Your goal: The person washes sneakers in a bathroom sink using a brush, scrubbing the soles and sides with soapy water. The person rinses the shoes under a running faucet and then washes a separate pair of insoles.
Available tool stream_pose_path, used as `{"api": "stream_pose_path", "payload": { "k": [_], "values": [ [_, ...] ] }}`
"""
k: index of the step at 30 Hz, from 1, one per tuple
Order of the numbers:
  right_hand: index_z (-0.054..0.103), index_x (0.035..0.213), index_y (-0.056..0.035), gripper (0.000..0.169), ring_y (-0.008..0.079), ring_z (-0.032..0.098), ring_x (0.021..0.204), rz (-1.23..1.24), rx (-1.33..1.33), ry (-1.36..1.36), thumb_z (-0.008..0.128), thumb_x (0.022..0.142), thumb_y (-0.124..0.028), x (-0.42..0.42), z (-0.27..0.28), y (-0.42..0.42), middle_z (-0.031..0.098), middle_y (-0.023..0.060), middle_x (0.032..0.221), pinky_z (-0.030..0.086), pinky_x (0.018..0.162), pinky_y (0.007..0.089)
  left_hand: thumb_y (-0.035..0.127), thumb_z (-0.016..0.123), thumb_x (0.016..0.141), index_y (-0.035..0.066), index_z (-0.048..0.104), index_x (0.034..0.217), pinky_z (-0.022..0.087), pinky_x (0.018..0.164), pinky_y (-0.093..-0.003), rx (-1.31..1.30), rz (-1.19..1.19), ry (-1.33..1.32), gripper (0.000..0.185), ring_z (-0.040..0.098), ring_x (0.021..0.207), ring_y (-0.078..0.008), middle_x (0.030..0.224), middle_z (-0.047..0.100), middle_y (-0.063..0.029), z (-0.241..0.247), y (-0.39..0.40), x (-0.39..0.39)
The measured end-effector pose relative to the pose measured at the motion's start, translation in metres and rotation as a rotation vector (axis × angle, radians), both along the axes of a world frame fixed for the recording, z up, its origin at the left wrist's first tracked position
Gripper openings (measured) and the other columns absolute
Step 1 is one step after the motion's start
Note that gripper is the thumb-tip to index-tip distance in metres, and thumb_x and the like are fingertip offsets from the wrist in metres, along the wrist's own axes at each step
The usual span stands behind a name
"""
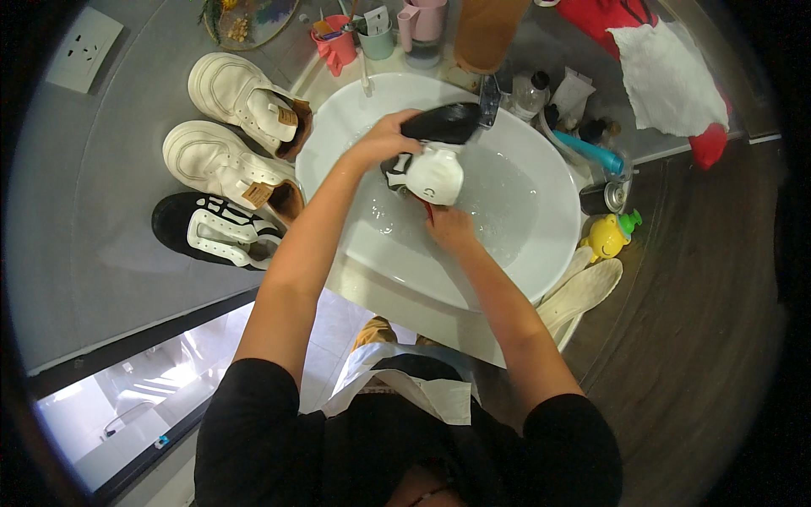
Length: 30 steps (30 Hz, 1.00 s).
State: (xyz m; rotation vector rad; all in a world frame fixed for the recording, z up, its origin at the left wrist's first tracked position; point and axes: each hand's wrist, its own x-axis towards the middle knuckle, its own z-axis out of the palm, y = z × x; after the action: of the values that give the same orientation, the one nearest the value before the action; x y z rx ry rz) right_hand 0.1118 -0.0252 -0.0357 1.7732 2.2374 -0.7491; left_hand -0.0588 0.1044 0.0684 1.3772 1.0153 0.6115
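Over the water in a white oval basin [532, 272], my left hand [388, 138] holds a black-and-white sneaker [437, 174] by its side. The sneaker is tilted, with its white heel turned towards me and a black part pointing to the faucet [489, 101]. Close below the heel, my right hand [451, 228] is closed around a thin red object [426, 204], perhaps a brush handle. Most of that object is hidden by the hand and the shoe. Suds float on the water.
Left of the basin stand two cream sneakers [222, 155] [237, 95] and another black-and-white sneaker [212, 231]. Pale insoles [589, 288], a yellow pump bottle [606, 237], a can [602, 198] and several bottles line the right rim. Cups [378, 41] stand behind; a white cloth [671, 79] hangs at right.
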Motion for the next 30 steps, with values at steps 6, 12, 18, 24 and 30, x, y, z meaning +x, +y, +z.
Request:
{"api": "stream_pose_path", "payload": {
  "k": [6, 12, 18, 24, 30],
  "values": [
    [0.05, 0.122, -0.0132, 0.038, 0.0368, 0.06, 0.091, -0.17, 0.161, 0.185, 0.049, 0.086, -0.026, 0.011, -0.018, -0.014, 0.06, 0.0184, 0.106, 0.049, 0.077, 0.0477, 0.002, 0.063, 0.064, 0.003, 0.052, 0.12, 0.043, 0.079, -0.0235, 0.023, 0.01, -0.053, 0.057, 0.054, 0.085, -0.0098, 0.097, 0.059, 0.0002, -0.003, -0.022, 0.022],
    [0.046, 0.128, -0.0154, 0.042, 0.0315, 0.047, 0.119, -0.223, -0.104, 0.293, 0.04, 0.091, -0.032, 0.018, -0.078, -0.024, 0.051, 0.0113, 0.129, 0.036, 0.101, 0.04, -0.005, 0.067, 0.063, 0.006, 0.058, 0.114, 0.044, 0.085, -0.0258, -0.005, -0.318, -0.07, 0.053, 0.055, 0.094, -0.0108, 0.104, 0.061, -0.0013, -0.013, -0.035, 0.027],
    [0.044, 0.13, -0.0118, 0.046, 0.0364, 0.045, 0.118, -0.151, 0.273, 0.201, 0.045, 0.087, -0.03, 0.011, -0.075, -0.03, 0.049, 0.0186, 0.126, 0.033, 0.101, 0.0439, 0.011, 0.071, 0.07, 0.004, 0.058, 0.111, 0.043, 0.088, -0.0336, 0.64, -0.088, 0.248, 0.044, 0.058, 0.097, -0.0243, 0.104, 0.061, -0.0121, -0.048, -0.046, 0.06],
    [0.04, 0.133, -0.0108, 0.05, 0.0388, 0.049, 0.113, -0.187, 0.629, 0.121, 0.051, 0.086, -0.026, 0.014, -0.069, -0.022, 0.052, 0.0233, 0.121, 0.033, 0.1, 0.0467, 0.023, 0.064, 0.077, 0.003, 0.059, 0.108, 0.046, 0.079, -0.0351, 0.386, 0.622, 0.009, 0.038, 0.058, 0.093, -0.0283, 0.105, 0.061, -0.014, -0.116, -0.059, 0.042],
    [0.043, 0.131, -0.0124, 0.047, 0.038, 0.054, 0.106, -0.225, 0.35, 0.288, 0.051, 0.087, -0.026, 0.03, -0.084, -0.024, 0.058, 0.02, 0.114, 0.037, 0.097, 0.0436, 0.041, 0.054, 0.086, -0.003, 0.06, 0.103, 0.046, 0.08, -0.0359, -0.649, 1.005, -0.441, 0.048, 0.058, 0.089, -0.0253, 0.095, 0.061, -0.0126, -0.16, -0.074, 0.021]
  ]
}}
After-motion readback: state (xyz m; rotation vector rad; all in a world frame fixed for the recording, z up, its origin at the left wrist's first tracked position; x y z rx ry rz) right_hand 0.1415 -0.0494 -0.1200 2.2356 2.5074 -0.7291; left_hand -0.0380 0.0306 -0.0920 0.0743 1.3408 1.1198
